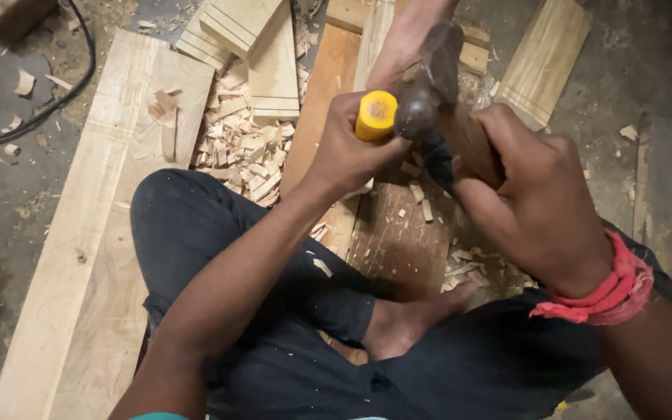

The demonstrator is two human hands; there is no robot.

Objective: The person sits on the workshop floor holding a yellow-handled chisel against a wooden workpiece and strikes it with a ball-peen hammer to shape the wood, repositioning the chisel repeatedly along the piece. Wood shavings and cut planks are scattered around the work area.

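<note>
Two hands (445,163) grip one chisel (376,115), one hammer (437,109).

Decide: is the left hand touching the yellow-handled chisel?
Touching. The head view shows the left hand wrapped around the yellow-handled chisel.

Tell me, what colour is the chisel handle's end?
Bright yellow, the chisel handle in the left hand; head view.

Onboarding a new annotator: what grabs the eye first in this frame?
At centre, the left hand grips a yellow-capped chisel handle, with the dark hammer head right beside it, held by the right hand. A red cloth band wraps the right wrist. Upper left of the hands, pale wood chips pile up between the planks.
</note>
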